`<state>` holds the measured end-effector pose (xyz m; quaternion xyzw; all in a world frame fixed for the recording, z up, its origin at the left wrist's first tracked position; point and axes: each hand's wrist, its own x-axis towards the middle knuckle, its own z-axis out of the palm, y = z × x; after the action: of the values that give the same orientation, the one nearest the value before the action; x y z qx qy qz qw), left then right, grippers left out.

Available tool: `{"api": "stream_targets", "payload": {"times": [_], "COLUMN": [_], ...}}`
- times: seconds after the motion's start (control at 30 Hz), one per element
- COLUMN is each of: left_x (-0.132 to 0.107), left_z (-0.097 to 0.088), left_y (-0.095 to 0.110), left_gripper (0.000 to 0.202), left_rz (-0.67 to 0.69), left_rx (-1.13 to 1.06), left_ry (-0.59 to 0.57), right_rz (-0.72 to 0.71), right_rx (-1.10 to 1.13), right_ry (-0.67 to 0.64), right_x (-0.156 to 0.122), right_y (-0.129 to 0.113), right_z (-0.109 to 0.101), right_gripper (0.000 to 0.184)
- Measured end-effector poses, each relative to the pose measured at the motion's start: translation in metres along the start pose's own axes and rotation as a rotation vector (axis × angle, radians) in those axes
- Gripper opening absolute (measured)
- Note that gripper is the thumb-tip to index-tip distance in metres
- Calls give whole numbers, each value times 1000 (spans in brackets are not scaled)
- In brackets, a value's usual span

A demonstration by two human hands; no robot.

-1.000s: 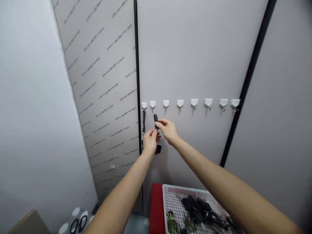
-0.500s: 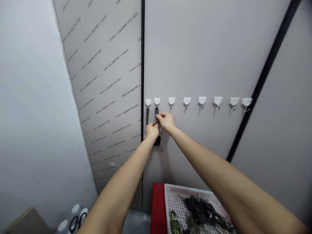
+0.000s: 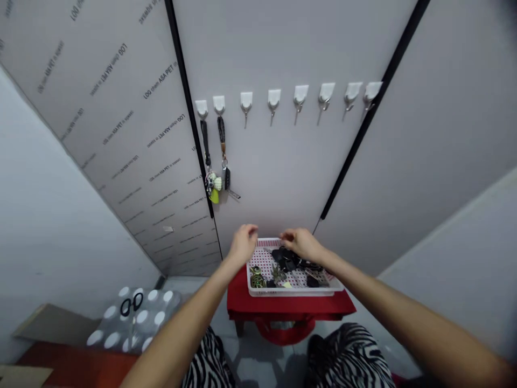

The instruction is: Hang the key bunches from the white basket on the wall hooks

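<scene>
My left hand (image 3: 244, 243) hovers by the left back corner of a white plastic basket (image 3: 297, 291), empty, its fingers loosely curved and apart. Over the basket's back edge is my right hand (image 3: 301, 243), also empty, with its fingers bent and spread. Inside lie a heap of black key fobs and straps (image 3: 286, 258) and a green coiled item (image 3: 257, 280). On the wall, a key with a braided black strap (image 3: 222, 132) hangs from the second hook (image 3: 218, 104). Left of it, a black strap (image 3: 205, 141) carries a black-and-white charm with a yellow-green piece (image 3: 214, 188).
Several more white hooks (image 3: 274, 98) line the wall to the right. The basket stands on a red-covered stool (image 3: 291, 306), close to my knees. At lower left are scissors (image 3: 132, 304) on a pack of white-capped bottles (image 3: 141, 317), near a cardboard box (image 3: 60, 323).
Both hands have let go of the key on the second hook and come down to the basket. My view has tilted downward, bringing the whole basket and my knees into sight.
</scene>
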<state>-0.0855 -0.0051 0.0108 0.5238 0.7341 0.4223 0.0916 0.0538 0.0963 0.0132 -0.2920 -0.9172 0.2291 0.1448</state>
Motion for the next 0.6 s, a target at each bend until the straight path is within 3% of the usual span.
{"api": "stream_targets", "payload": {"times": [0.1,0.2,0.4,0.6], "left_x": [-25,-35,-31,-30], "left_z": [34,56,74,75], "left_y": [-6,-6,-4,2], "left_gripper": [25,29,36,22], "left_rz": [75,135,195,242], "left_rx": [185,288,296,355], "left_ry": [-191,-294,-292,-278], "right_rz": [-12,-66,-104,-145], "right_rx": [-104,-227,-375,-285], "right_ry": [-29,-3,3,2], "right_x": [-25,-39,-50,-49], "right_y": [23,30,30,33], "right_z": [13,17,24,21], "right_gripper": [19,20,21,21]}}
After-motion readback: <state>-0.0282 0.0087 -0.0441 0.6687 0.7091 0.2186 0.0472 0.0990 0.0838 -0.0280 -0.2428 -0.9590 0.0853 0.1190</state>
